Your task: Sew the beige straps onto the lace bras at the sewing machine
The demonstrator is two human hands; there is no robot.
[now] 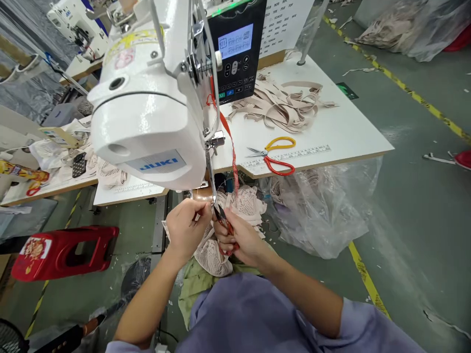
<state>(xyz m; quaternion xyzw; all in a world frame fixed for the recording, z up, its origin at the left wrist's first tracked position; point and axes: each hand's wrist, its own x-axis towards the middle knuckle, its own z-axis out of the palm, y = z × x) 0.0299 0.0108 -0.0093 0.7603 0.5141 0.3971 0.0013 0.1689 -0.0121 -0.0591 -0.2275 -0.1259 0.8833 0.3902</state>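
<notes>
Just below the needle area of a white sewing machine (147,122), my left hand (187,226) is closed in a pinch. What its fingertips hold, perhaps a thread, is too small to make out. My right hand (245,238) grips a pair of thread snips (221,214) with dark blades and reddish handles, their tips pointing up close to my left fingertips. Beige lace fabric (247,203) hangs behind and below my hands, with a lace cup (213,259) above my lap. A red ribbon (230,135) runs down along the machine to the lace.
On the white table (353,127) lie yellow-and-red scissors (270,154) and a heap of beige straps (283,105). A control panel (235,54) stands beside the machine. Clear plastic bags (327,215) hang below the table edge. A red stool (69,252) lies at left.
</notes>
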